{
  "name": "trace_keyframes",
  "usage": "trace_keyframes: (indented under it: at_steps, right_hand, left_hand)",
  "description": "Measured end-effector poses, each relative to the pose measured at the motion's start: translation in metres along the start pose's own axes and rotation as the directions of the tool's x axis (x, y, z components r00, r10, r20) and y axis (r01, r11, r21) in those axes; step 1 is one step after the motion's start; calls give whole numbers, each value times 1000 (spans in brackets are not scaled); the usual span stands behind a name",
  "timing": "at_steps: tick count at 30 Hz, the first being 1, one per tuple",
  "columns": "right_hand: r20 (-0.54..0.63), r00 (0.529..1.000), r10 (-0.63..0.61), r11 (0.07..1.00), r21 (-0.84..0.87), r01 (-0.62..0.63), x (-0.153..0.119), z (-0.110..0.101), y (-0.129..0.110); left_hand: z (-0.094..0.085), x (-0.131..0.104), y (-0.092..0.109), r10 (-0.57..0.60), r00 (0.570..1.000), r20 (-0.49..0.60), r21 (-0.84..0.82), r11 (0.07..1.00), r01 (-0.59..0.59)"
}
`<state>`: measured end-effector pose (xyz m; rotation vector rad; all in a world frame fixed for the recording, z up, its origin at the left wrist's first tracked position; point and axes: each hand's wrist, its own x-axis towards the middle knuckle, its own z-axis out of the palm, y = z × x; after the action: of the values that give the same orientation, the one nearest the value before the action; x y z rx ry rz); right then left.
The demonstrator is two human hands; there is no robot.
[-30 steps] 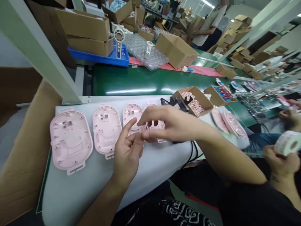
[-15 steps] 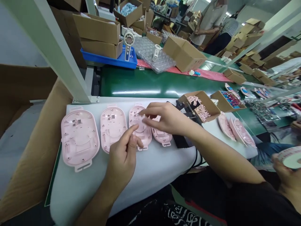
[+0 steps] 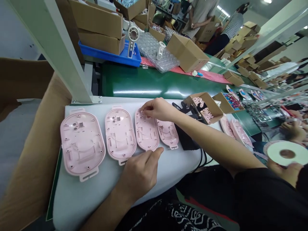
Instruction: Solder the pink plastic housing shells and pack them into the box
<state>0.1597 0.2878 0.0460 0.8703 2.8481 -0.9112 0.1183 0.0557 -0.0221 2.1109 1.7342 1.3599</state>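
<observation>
Four pink plastic shells lie in a row on the white work surface: a large-looking shell [image 3: 83, 141] at the left, a second shell [image 3: 120, 134], a third shell [image 3: 147, 134] and a fourth shell [image 3: 167, 132]. Over the top end of the third shell, my right hand [image 3: 157, 109] is closed in a pinch at its small round holes; whatever its fingertips hold is too small to make out. My left hand [image 3: 141, 173] is closed near the bottom edge of the third shell, thumb and index finger together. Its contents, if any, are hidden.
A carton of small pink parts [image 3: 204, 109] and a carton of coloured wires [image 3: 229, 102] stand to the right, beside a black device [image 3: 186, 139] with cables. More pink shells [image 3: 240, 131] lie beyond. A co-worker's hand [image 3: 286, 171] holds a white roll [image 3: 288, 153]. A metal post [image 3: 60, 57] rises at the left.
My right hand has gone from hovering with spread fingers to pinching at the third shell's top. My left hand has moved right and closed. The co-worker's roll has come further into view.
</observation>
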Motion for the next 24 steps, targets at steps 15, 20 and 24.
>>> trace_keyframes:
  at_steps: [15, 20, 24]
  right_hand:
    - [-93, 996, -2, 982, -186, -15, 0, 15, -4]
    - [-93, 995, -34, 960, -281, 6, -4, 0, -8]
    - [-3, 998, -65, 938, -342, 60, -5, 2, -2]
  left_hand:
    - [1, 0, -1, -11, 1000, 19, -22, 1000, 12]
    - [3, -1, 0, -13, 1000, 12, -26, 1000, 13]
    - [4, -1, -1, -19, 1000, 21, -21, 1000, 19]
